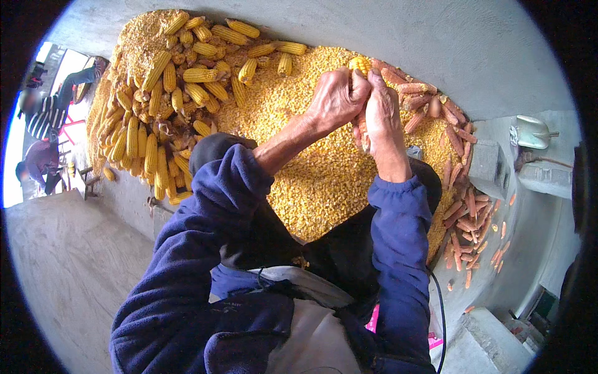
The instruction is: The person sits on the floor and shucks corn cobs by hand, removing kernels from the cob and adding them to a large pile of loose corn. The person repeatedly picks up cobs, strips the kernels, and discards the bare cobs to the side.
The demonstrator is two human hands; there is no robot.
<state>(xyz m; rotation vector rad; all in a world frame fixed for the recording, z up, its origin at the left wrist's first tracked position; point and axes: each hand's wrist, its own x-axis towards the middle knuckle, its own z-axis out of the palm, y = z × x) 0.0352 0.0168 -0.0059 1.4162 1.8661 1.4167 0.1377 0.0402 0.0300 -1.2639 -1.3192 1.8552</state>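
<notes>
My left hand (338, 96) and my right hand (383, 107) meet over a heap of loose corn kernels (317, 187). Between them they grip a corn cob (359, 64); yellow kernels show at its far tip. Reddish bare cob shows below the fingers, beside my right palm; whether it is the same cob or another I cannot tell. Both thumbs press near the yellow end. Unshelled ears of corn (198, 75) are piled to the left of the kernels. Bare reddish cobs (413, 88) lie just right of my right hand.
A grey wall (397, 28) runs behind the heap. More bare cobs (467, 224) lie scattered on the floor at right, near a concrete block (488, 168) and a pale scoop (532, 132). Two people (44, 114) are at the far left. A black cable (441, 308) hangs by my right sleeve.
</notes>
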